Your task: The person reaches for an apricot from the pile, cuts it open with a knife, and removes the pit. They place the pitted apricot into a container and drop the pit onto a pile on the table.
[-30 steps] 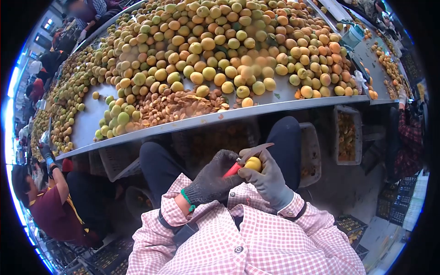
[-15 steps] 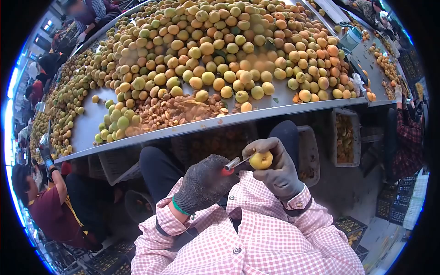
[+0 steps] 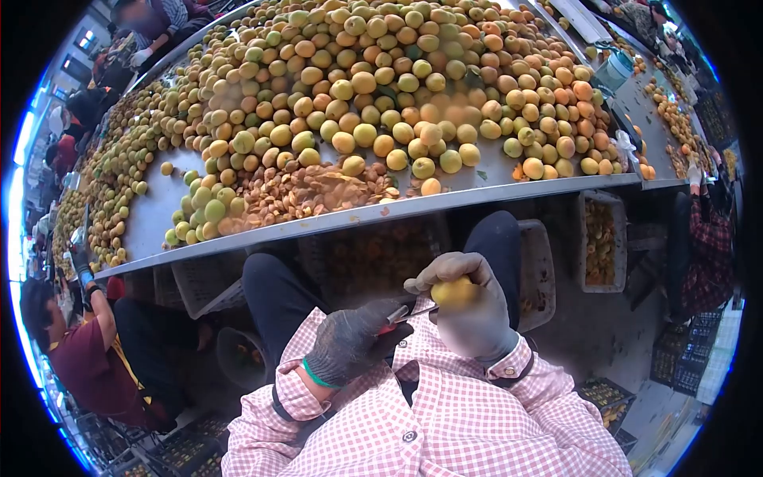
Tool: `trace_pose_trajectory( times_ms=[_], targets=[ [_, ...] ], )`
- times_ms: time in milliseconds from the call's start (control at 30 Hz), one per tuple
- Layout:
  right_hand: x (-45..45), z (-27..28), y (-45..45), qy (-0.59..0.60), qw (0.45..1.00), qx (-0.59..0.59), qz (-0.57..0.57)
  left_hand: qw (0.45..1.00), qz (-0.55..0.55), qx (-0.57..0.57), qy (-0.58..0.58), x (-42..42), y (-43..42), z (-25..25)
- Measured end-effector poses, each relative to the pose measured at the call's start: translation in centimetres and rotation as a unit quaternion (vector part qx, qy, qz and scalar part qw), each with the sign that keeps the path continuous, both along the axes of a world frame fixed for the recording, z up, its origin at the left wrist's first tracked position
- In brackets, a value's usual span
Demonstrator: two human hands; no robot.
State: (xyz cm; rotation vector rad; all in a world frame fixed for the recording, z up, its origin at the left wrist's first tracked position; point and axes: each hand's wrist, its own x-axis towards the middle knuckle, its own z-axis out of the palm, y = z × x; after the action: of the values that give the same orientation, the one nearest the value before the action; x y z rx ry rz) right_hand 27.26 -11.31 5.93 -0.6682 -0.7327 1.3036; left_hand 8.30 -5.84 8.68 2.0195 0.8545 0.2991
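In a dark grey glove with a green cuff, my left hand (image 3: 350,342) is closed round the red handle of a knife (image 3: 395,316). The metal part points right, close to the other hand. My right hand (image 3: 475,314), in a lighter grey glove, grips a yellow fruit (image 3: 453,294) with bent fingers; part of the glove is blurred. Both hands are above my lap, below the table edge. Beyond them lies a large heap of yellow, green and orange fruit (image 3: 342,87), with a brown pile of pits or scraps (image 3: 306,191) near the front edge.
The metal table (image 3: 155,219) has a raised front rim. Under it are white crates, one with fruit pieces (image 3: 600,238) at the right. A person in a maroon shirt (image 3: 83,362) sits at the left, another in plaid (image 3: 710,254) at the right. A teal container (image 3: 612,70) stands at upper right.
The fruit first sat between both hands, then the hands moved apart. Now they are near each other again, with the right hand turned and its back more in view.
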Motion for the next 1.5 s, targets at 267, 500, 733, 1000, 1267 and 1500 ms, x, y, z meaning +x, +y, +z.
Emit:
trace_pose_trajectory(
  times_ms=[267,500,733,1000,1267,1500],
  targets=[
    [-1.5,0.6,-0.1,0.079,0.995,-0.042,-0.032,0.992,0.03,0.122,0.03,0.7,-0.2,-0.8],
    [-1.8,0.7,-0.4,-0.005,0.996,-0.079,-0.029,0.986,0.02,0.162,0.028,2.0,0.7,-2.1],
    [0.7,0.2,2.0,-0.084,0.982,-0.167,0.0,0.985,0.051,0.091,0.136,3.6,1.7,-2.5],
    [-1.7,-0.2,1.9,0.173,0.984,-0.029,0.042,0.992,0.088,0.078,0.054,3.8,1.3,-1.5],
    [-2.0,-2.0,2.0,0.272,0.962,-0.01,-0.015,0.988,0.121,0.095,0.003,3.1,-0.1,-6.0],
    [1.2,-0.7,1.5,0.251,0.962,-0.105,0.011,0.981,0.181,0.0,-0.064,1.4,0.1,-7.4]
  ],
)
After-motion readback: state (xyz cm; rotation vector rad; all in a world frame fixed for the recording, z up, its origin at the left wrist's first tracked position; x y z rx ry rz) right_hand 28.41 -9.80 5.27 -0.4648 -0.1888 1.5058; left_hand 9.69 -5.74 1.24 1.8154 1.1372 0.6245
